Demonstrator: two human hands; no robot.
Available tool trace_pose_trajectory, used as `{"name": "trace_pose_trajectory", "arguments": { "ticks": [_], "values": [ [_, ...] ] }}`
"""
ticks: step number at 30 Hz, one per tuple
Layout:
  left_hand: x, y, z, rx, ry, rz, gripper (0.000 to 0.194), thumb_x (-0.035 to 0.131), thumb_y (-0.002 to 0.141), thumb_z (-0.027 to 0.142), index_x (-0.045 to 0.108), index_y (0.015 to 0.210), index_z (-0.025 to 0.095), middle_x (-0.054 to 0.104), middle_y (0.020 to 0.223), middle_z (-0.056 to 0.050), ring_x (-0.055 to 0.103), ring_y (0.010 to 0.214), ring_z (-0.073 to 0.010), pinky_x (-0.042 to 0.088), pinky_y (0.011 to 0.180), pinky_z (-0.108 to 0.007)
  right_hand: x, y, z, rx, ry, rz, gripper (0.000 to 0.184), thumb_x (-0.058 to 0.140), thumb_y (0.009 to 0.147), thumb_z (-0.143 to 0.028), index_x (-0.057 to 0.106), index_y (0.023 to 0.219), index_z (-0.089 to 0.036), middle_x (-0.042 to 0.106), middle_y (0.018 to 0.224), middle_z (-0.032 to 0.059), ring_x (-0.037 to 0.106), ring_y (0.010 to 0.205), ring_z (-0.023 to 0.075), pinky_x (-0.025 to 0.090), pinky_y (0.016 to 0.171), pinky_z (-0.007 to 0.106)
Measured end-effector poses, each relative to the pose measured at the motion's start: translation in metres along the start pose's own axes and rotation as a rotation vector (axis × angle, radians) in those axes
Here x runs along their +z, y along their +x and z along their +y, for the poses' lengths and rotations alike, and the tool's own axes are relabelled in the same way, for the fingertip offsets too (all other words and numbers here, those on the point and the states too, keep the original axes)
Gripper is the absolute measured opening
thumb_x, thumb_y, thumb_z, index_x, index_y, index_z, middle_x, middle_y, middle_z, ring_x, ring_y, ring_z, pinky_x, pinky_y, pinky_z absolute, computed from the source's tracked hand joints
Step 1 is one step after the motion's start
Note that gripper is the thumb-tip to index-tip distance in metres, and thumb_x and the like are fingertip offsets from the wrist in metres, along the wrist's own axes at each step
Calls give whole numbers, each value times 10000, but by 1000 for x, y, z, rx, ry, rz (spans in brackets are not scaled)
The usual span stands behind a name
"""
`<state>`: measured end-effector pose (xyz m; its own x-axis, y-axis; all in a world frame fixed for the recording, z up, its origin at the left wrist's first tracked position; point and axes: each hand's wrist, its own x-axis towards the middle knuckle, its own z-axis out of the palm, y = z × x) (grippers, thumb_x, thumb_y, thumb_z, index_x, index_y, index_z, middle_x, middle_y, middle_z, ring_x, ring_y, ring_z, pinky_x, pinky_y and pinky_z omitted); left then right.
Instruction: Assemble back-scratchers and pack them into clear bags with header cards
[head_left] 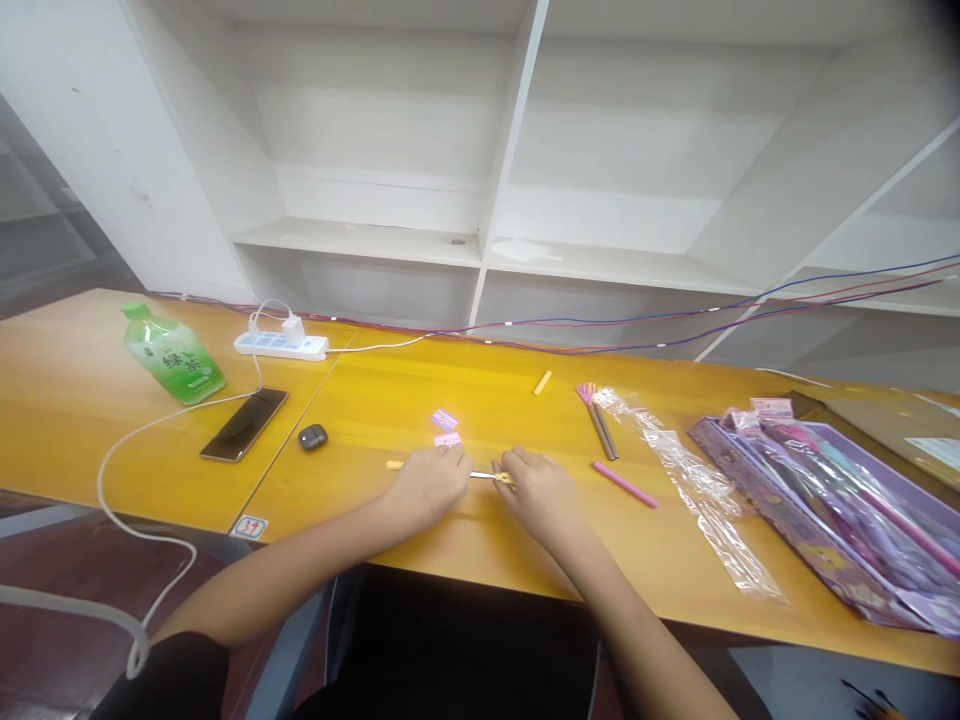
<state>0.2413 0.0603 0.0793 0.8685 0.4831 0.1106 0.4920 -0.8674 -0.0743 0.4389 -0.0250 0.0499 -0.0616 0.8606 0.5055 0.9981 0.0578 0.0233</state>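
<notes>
Between my two hands runs a thin silvery rod (pixel 481 475) with yellow ends, which looks like a small back scratcher. My left hand (pixel 429 487) is closed around its left part, where a yellow tip pokes out past the fingers. My right hand (pixel 536 487) pinches the yellow right end, most of it hidden by the fingers. Just beyond my left hand lie two small printed cards (pixel 445 430). To the right are back scratchers with a pink claw head (pixel 586 394) and metal rods, and a pink tube (pixel 625 484).
Clear plastic wrappers (pixel 701 495) and a purple box (pixel 795 530) of packaged items lie at right. A yellow tube (pixel 542 382) is farther back. On the left are an earbud case (pixel 313 437), a phone (pixel 244 425), a green bottle (pixel 172 355) and a power strip (pixel 281 345).
</notes>
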Motion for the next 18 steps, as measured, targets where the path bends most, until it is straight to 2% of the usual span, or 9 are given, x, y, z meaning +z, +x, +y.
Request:
{"name": "trace_pose_trajectory", "arguments": {
  "ticks": [4, 8, 12, 18],
  "values": [
    [3, 2, 6, -24, -1, 2, 163, 506, 985, 105, 667, 967, 128, 700, 985, -142, 689, 932, -278, 542, 708, -351, 1, -1, -4, -31, -10, -11, 307, 534, 1043, -254, 655, 766, -197, 640, 679, 23, 487, 574, 161, 262, 661, 324],
    [-5, 4, 7, -15, 9, -49, 213, 496, 958, 48, 698, 967, 117, 718, 950, -156, 705, 926, -289, 552, 698, -364, 0, 1, -5, -43, -7, 8, 297, 558, 1028, -228, 664, 752, -203, 651, 664, 18, 492, 566, 155, 252, 652, 318],
    [-13, 6, -3, -8, 14, -106, 140, 610, 896, 54, 723, 956, 111, 749, 957, -164, 719, 963, -303, 561, 722, -368, -3, 2, -5, -56, -6, -1, 283, 579, 1020, -225, 673, 754, -210, 656, 653, 12, 501, 568, 151, 225, 633, 316],
    [-3, 6, -16, 45, 25, -33, 216, 761, 794, 105, 713, 1004, 118, 747, 980, -164, 722, 960, -302, 555, 716, -351, -8, 3, -1, -101, -5, -16, 258, 579, 1027, -216, 678, 789, -206, 676, 674, 9, 520, 570, 145, 243, 652, 313]
  ]
}}
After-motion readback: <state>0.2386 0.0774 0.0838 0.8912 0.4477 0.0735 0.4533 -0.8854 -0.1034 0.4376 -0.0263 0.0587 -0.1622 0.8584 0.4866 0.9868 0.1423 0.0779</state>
